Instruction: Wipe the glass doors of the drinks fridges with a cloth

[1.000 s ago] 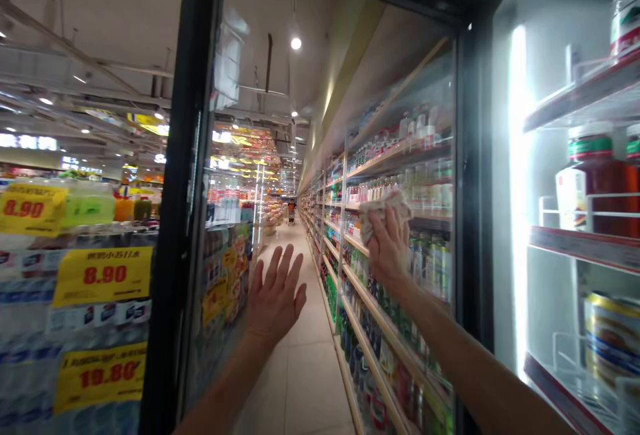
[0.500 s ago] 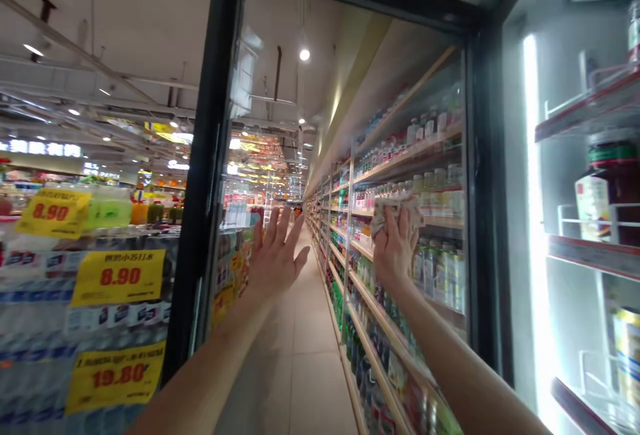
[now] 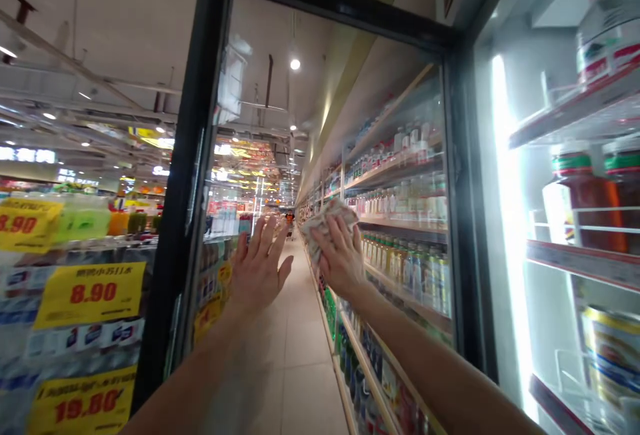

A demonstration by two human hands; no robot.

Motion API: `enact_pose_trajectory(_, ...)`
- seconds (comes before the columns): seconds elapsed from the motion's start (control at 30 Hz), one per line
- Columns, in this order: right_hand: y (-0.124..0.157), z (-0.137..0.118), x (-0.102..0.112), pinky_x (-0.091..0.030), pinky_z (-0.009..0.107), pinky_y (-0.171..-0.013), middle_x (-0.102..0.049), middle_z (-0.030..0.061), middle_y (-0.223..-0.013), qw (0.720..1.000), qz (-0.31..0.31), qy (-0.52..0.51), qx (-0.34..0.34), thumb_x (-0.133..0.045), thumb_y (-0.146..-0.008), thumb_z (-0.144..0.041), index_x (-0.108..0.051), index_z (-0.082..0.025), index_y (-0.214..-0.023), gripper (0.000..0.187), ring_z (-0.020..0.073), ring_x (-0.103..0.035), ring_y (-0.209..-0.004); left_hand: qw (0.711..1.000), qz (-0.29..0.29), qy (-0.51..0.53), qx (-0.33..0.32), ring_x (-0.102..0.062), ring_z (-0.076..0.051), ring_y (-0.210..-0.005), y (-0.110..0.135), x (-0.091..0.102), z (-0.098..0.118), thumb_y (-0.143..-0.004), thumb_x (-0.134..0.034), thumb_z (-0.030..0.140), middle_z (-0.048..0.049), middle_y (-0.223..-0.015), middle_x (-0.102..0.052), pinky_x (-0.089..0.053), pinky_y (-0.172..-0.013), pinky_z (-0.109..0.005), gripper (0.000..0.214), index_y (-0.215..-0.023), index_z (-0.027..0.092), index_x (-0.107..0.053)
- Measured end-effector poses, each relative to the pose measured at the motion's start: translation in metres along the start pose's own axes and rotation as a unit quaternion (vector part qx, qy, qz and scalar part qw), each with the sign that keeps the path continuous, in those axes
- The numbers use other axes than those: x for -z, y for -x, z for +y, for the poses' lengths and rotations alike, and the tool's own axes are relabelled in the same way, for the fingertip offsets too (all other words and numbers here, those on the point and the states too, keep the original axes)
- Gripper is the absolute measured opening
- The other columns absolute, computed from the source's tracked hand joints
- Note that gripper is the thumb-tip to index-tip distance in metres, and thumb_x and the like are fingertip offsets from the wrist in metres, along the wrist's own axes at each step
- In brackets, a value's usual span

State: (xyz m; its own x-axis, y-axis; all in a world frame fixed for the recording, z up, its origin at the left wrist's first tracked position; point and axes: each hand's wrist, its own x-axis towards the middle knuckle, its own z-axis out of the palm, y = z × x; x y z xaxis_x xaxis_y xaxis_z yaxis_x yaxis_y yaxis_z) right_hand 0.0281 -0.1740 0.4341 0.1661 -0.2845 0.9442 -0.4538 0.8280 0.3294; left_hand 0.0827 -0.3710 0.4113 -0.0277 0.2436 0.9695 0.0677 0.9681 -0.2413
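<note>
A glass door (image 3: pixel 260 41) in a dark frame stands swung out in front of me, with the store visible through its pane. My left hand (image 3: pixel 260 268) is spread against the left half of the glass, fingers up, holding nothing. On the middle of the pane, my right hand (image 3: pixel 343 258) presses a pale patterned cloth (image 3: pixel 333 218) with its fingers laid over it. Part of the cloth is hidden under the palm and fingers.
To my right is a lit cooler whose shelves (image 3: pixel 575 265) carry bottles (image 3: pixel 583 195) and cans. Yellow price signs (image 3: pixel 93 293) hang by packed water bottles at left. Beyond the glass, long drink shelves (image 3: pixel 400 221) line a tiled aisle (image 3: pixel 295 328).
My right hand and the cloth have moved left across the glass, closer to my left hand. My left hand stays on its part of the pane. The view has turned slightly right.
</note>
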Motion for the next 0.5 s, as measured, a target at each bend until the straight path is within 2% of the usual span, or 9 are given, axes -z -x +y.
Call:
enact_pose_trajectory(0.03, 0.002, 0.004, 0.001, -0.018, 0.048, -0.110, -0.039, 0.0052, -0.143, 1.000, -0.008, 0.000, 0.023, -0.046, -0.084, -0.027, -0.046, -0.032, -0.130, 0.046, 0.0223, -0.028, -0.135, 1.000, 0.000, -0.001, -0.001, -0.018, -0.024, -0.139, 0.000, 0.000, 0.000, -0.088, -0.044, 0.035, -0.0086, -0.146, -0.030, -0.013, -0.112, -0.047, 0.057, -0.141, 0.023, -0.027)
enact_pose_trajectory(0.07, 0.003, 0.010, 0.002, -0.019, 0.049, -0.110, -0.040, 0.0057, -0.142, 1.000, -0.003, 0.006, 0.008, -0.045, -0.084, -0.027, -0.047, -0.032, -0.130, 0.046, 0.0228, -0.030, -0.134, 1.000, 0.001, -0.003, -0.002, -0.018, -0.024, -0.139, 0.000, 0.000, 0.000, -0.088, -0.044, 0.035, -0.0086, -0.146, -0.030, -0.013, -0.112, -0.047, 0.057, -0.141, 0.023, -0.028)
enact_pose_trajectory(0.17, 0.005, 0.029, 0.004, -0.022, 0.055, -0.106, -0.039, 0.0121, -0.142, 0.983, 0.052, 0.042, -0.173, -0.038, -0.086, -0.023, -0.045, -0.025, -0.132, 0.047, 0.0275, -0.030, -0.133, 1.000, -0.004, -0.005, 0.002, -0.020, -0.025, -0.138, 0.000, 0.001, 0.001, -0.088, -0.044, 0.035, -0.0092, -0.146, -0.030, -0.014, -0.112, -0.047, 0.054, -0.139, 0.022, -0.033)
enact_pose_trajectory(0.2, 0.006, 0.031, 0.004, -0.023, 0.057, -0.105, -0.037, 0.0135, -0.142, 0.976, 0.061, 0.046, -0.206, -0.037, -0.086, -0.023, -0.044, -0.023, -0.133, 0.048, 0.0286, -0.029, -0.134, 1.000, -0.008, -0.005, 0.005, -0.020, -0.026, -0.138, 0.000, 0.001, 0.001, -0.088, -0.044, 0.036, -0.0093, -0.146, -0.031, -0.014, -0.112, -0.048, 0.053, -0.138, 0.022, -0.035)
enact_pose_trajectory(0.23, 0.008, 0.032, 0.004, -0.024, 0.056, -0.105, -0.036, 0.0135, -0.143, 0.977, 0.056, 0.042, -0.201, -0.037, -0.086, -0.023, -0.043, -0.023, -0.134, 0.048, 0.0287, -0.028, -0.135, 1.000, -0.010, -0.005, 0.008, -0.021, -0.026, -0.138, 0.000, 0.001, 0.001, -0.087, -0.044, 0.036, -0.0094, -0.146, -0.031, -0.014, -0.112, -0.048, 0.053, -0.137, 0.021, -0.036)
enact_pose_trajectory(0.33, 0.018, 0.025, 0.005, -0.023, 0.050, -0.108, -0.038, 0.0086, -0.143, 0.999, 0.000, 0.013, -0.044, -0.041, -0.084, -0.024, -0.046, -0.028, -0.131, 0.047, 0.0249, -0.027, -0.136, 1.000, -0.008, -0.005, 0.008, -0.023, -0.026, -0.137, -0.001, 0.001, 0.001, -0.087, -0.045, 0.035, -0.0098, -0.145, -0.032, -0.015, -0.112, -0.048, 0.052, -0.137, 0.021, -0.037)
enact_pose_trajectory(0.37, 0.022, 0.023, 0.005, -0.022, 0.049, -0.109, -0.039, 0.0075, -0.142, 1.000, -0.007, 0.011, -0.017, -0.042, -0.084, -0.023, -0.047, -0.029, -0.130, 0.047, 0.0239, -0.028, -0.135, 1.000, -0.006, -0.005, 0.007, -0.023, -0.026, -0.137, 0.000, 0.001, 0.001, -0.087, -0.045, 0.035, -0.0099, -0.145, -0.033, -0.015, -0.112, -0.047, 0.052, -0.137, 0.021, -0.037)
enact_pose_trajectory(0.4, 0.025, 0.023, 0.006, -0.022, 0.049, -0.109, -0.040, 0.0076, -0.142, 0.999, -0.002, 0.017, -0.028, -0.042, -0.084, -0.023, -0.046, -0.029, -0.130, 0.047, 0.0238, -0.029, -0.135, 1.000, -0.004, -0.005, 0.005, -0.023, -0.026, -0.137, 0.000, 0.000, 0.000, -0.087, -0.045, 0.035, -0.0100, -0.145, -0.033, -0.015, -0.112, -0.047, 0.053, -0.137, 0.021, -0.036)
enact_pose_trajectory(0.5, 0.033, 0.025, 0.007, -0.025, 0.055, -0.105, -0.039, 0.0126, -0.141, 0.982, 0.054, 0.053, -0.174, -0.038, -0.084, -0.022, -0.045, -0.023, -0.133, 0.049, 0.0279, -0.030, -0.134, 1.000, -0.002, -0.009, -0.003, -0.020, -0.026, -0.138, 0.001, -0.001, -0.001, -0.087, -0.045, 0.033, -0.0104, -0.146, -0.031, -0.015, -0.112, -0.048, 0.055, -0.139, 0.021, -0.032)
